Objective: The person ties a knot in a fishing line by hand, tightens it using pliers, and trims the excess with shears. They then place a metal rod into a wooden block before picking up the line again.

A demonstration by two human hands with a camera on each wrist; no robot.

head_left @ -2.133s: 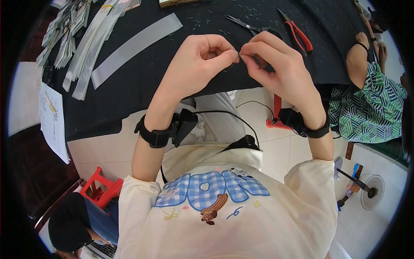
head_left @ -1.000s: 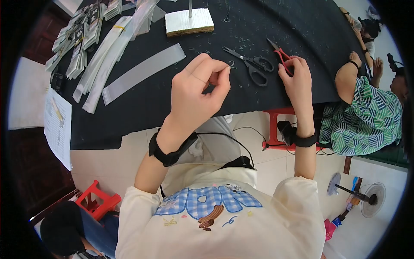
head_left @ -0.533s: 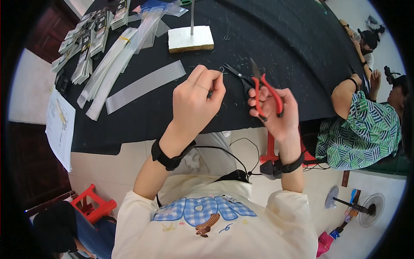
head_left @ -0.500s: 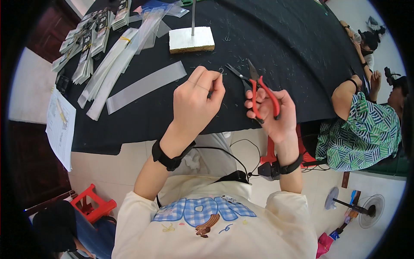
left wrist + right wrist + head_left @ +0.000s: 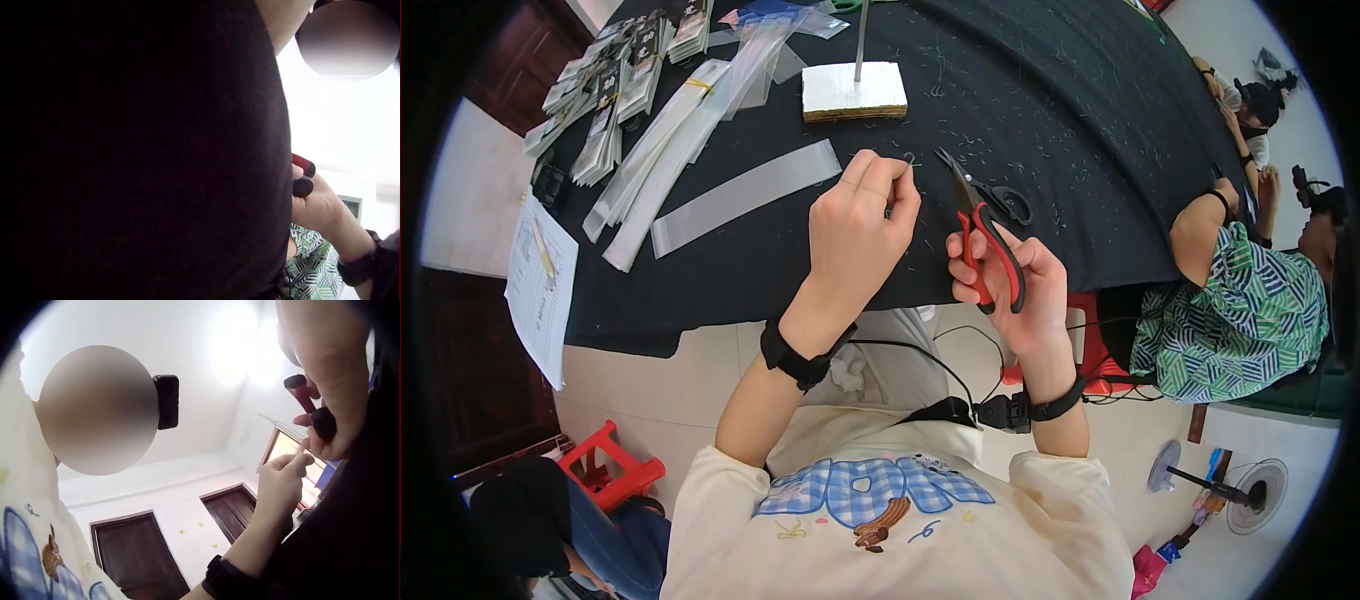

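In the head view my left hand [image 5: 860, 222] pinches a tiny bent wire piece [image 5: 911, 158] between thumb and forefinger, its loop poking out past the fingertips. To the right, my right hand [image 5: 1032, 300] holds red-handled pliers [image 5: 1004, 257], palm up with fingers curled about the handles. The plier tips point up and left, a short way right of the wire piece. Black scissors [image 5: 1007, 204] lie behind the pliers, partly covered by them. The right wrist view catches the plier handles [image 5: 302, 395] near the left hand; dark cloth fills most of the left wrist view.
A black cloth [image 5: 1090, 200] covers the table, strewn with small wire bits. A white block [image 5: 830, 92] with an upright rod stands at the back. Clear plastic strips [image 5: 745, 198], bundled cards [image 5: 605, 120] and a paper sheet [image 5: 540, 290] lie left. Another person [image 5: 1230, 310] sits at right.
My hands were together at the fingertips. The right hand then went to the pliers on the table, picked them up, turned them, and brought them left toward the left hand, which keeps its pinch.
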